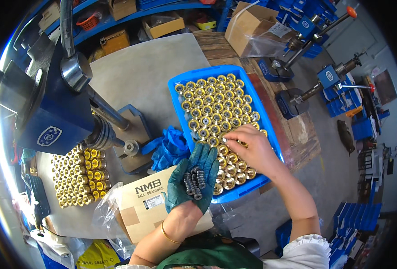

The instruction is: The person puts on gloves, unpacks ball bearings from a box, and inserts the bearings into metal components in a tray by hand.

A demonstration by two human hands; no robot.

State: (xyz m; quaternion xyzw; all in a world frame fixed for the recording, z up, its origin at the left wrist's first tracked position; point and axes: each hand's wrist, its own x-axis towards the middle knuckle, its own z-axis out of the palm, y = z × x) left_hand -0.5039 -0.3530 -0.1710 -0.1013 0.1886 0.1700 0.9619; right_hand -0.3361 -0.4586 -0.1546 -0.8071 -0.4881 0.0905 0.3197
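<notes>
My left hand [190, 177], in a blue-green glove, is cupped palm up beside the near left edge of a blue tray [270, 130]. Several short stacks of small steel bearings [195, 183] lie in its palm, fingers stretched toward the tray. My bare right hand [248, 145] hovers over the tray with thumb and forefinger pinched on a small silver bearing, partly hidden by the fingertips. Rows of round brass-coloured housings [216, 107] fill the tray. Those farther away have dark ringed centres; the nearer housings [232, 170] show shiny hollow insides.
A blue arbor press [50, 112] towers at the left of the grey worktop [149, 62]. More brass housings [72, 177] stand in a block beside it. A crumpled blue glove [169, 145] and a cardboard box [146, 201] lie near my left hand. Other presses [292, 101] stand at the right.
</notes>
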